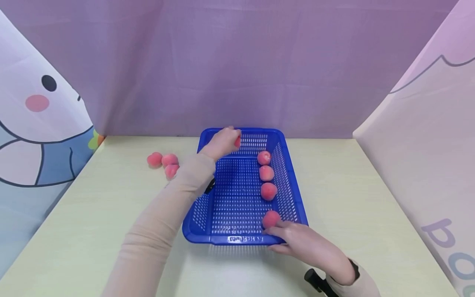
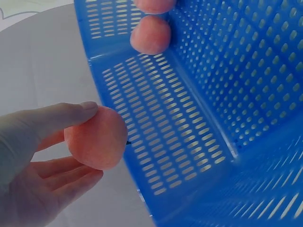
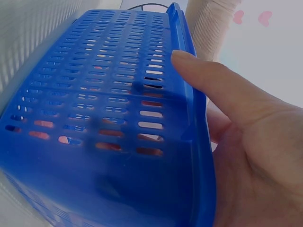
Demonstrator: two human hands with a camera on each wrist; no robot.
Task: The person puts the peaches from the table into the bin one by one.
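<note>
Beige fabric sleeve, lower left. Left hand, centre: round pink peach clamped in fingers at blue perforated plastic basket. Right hand, lower right: rim gripped by fingers, apparently for steadying. Four peaches lined inside right; three peaches on counter, left.

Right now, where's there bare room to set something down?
The table lies bare between the blue basket and the right wall. Inside, visible floor is free left of the four peaches. It's crowded along those peaches, by the right hand, and left of the basket, where three loose peaches show beside the left sleeve.
</note>
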